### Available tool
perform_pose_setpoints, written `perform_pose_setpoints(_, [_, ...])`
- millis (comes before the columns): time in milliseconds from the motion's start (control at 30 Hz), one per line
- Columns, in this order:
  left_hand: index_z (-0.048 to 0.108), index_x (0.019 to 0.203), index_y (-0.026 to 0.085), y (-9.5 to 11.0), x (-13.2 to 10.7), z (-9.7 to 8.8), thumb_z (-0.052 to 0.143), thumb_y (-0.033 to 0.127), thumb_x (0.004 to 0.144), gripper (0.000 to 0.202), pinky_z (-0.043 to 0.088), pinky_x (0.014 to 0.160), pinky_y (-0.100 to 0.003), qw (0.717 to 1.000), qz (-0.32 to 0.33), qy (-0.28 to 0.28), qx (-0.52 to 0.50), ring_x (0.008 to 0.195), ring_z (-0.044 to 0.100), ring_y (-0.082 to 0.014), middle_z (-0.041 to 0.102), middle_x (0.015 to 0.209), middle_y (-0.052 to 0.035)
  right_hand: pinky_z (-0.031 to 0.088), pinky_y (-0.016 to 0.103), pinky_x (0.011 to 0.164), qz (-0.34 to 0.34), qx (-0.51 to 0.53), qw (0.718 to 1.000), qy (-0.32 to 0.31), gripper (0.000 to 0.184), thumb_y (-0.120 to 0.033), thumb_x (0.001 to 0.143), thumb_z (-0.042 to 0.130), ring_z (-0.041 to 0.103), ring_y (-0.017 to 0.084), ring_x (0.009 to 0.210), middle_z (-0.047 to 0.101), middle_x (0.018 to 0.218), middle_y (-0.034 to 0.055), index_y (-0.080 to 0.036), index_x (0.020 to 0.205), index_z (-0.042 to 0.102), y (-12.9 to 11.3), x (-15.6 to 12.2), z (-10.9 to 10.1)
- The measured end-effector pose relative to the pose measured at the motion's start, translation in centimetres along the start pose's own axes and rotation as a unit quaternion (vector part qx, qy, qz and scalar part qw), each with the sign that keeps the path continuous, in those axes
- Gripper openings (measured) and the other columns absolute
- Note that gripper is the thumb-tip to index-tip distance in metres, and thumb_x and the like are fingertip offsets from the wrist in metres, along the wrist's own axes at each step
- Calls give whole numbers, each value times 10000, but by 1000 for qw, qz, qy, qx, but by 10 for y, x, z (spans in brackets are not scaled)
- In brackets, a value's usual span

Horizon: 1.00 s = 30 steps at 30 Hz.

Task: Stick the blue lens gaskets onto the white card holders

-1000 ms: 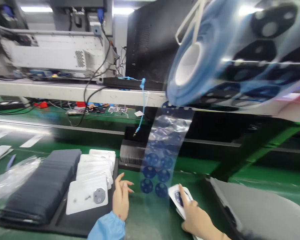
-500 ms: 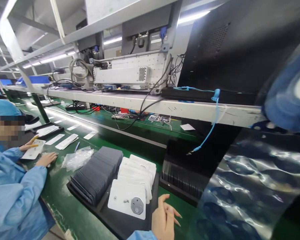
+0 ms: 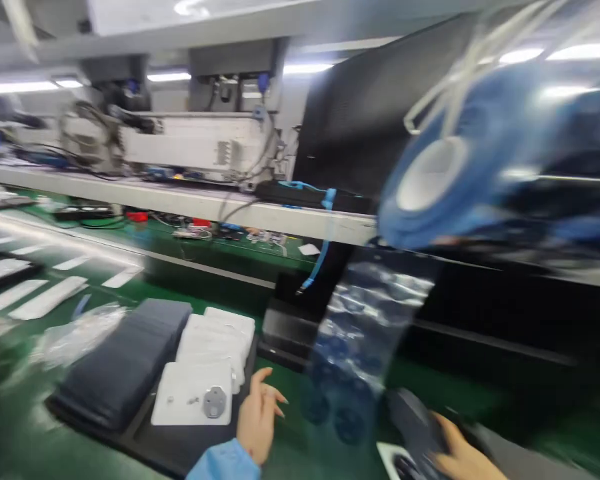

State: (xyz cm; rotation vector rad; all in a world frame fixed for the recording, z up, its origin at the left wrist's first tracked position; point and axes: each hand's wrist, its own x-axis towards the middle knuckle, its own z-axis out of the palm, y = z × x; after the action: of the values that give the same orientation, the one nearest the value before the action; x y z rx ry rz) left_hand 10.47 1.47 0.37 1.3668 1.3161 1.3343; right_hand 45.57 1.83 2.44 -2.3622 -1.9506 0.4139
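Observation:
My left hand (image 3: 258, 419), in a blue sleeve, has its fingers apart and holds nothing. It hovers at the right edge of a black tray (image 3: 167, 448). In that tray lie overlapping white plates (image 3: 173, 395), the front one bearing a grey octagonal disc (image 3: 214, 402). Beside them stands a tightly packed row of dark grey plates (image 3: 125, 363). At the lower right, my right hand (image 3: 463, 453) is closed on a dark handheld scanner (image 3: 416, 423), blurred by motion. Under the scanner shows a white plate (image 3: 386, 457) with a dark round part.
A clear film strip with dark round discs (image 3: 350, 360) hangs between my hands, below a blue roll (image 3: 430, 180). Behind are a black bin (image 3: 283, 357), a shelf edge (image 3: 205, 203) and a dangling blue cord (image 3: 320, 263). Crumpled clear plastic bags (image 3: 87, 333) lie left.
The view has swung right, so the tray and plates sit further left. My right hand with the dark scanner has come into view. The co-worker has nearly left the frame.

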Motion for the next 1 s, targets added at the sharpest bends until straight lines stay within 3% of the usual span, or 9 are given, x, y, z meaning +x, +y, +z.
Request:
perform_pose_setpoints(67, [435,1238,214,-3,3,2,332,498,929,432,516,670,-399,1000,13,12,-16,603,641,-230,700,795,-54,474,320,709,16,-22,999,-38,664,-128,790,369,696,267,822,698,966,162,-51,1442,268,-5,-9,-11])
perform_pose_setpoints(133, [445,1232,239,-7,8,7,336,533,911,449,514,668,-430,999,13,28,-18,592,623,-249,691,785,-48,452,319,749,33,-39,999,-14,670,-170,800,430,667,276,947,605,1217,162,-114,1449,275,-11,-10,-12])
perform_pose_setpoints(200, [448,1231,256,-9,12,11,347,569,892,472,512,684,-451,1000,2,24,-6,603,624,-263,690,793,-37,437,338,737,48,-58,997,4,722,-155,784,459,663,298,935,554,1277,175,-122,1471,239,-15,-10,-7])
perform_pose_setpoints(433, [439,1238,225,-9,11,12,329,617,886,538,533,705,-439,999,11,18,39,629,656,-237,696,795,-21,423,347,721,30,-86,996,25,661,-155,854,456,660,318,922,616,1139,188,-86,1468,219,-19,-17,8])
perform_pose_setpoints(567, [430,1251,213,-10,13,11,332,617,889,552,527,724,-437,999,19,3,45,646,660,-232,701,813,-31,418,325,732,37,-77,996,17,566,-96,849,486,657,303,963,649,1100,177,-103,1390,322,-10,-9,0])
perform_pose_setpoints(733, [450,1236,209,-10,13,11,323,634,886,565,535,718,-432,998,31,9,59,627,669,-228,707,807,-28,412,312,726,42,-43,998,14,459,-194,873,539,649,301,975,673,1064,169,-105,1299,393,-7,-9,-15])
perform_pose_setpoints(867, [437,1254,200,-10,12,11,344,614,892,557,537,721,-438,998,29,8,56,663,673,-235,703,828,-40,408,282,706,15,-6,1000,3,475,-233,850,570,656,270,946,687,1046,121,-149,1287,405,-16,-32,-28])
perform_pose_setpoints(1000, [456,1231,198,-8,13,9,366,598,891,532,545,751,-459,998,32,30,36,690,667,-229,689,907,-67,430,267,698,-8,43,999,-11,488,-268,835,559,670,243,883,701,998,76,-188,1290,404,-20,-77,-41])
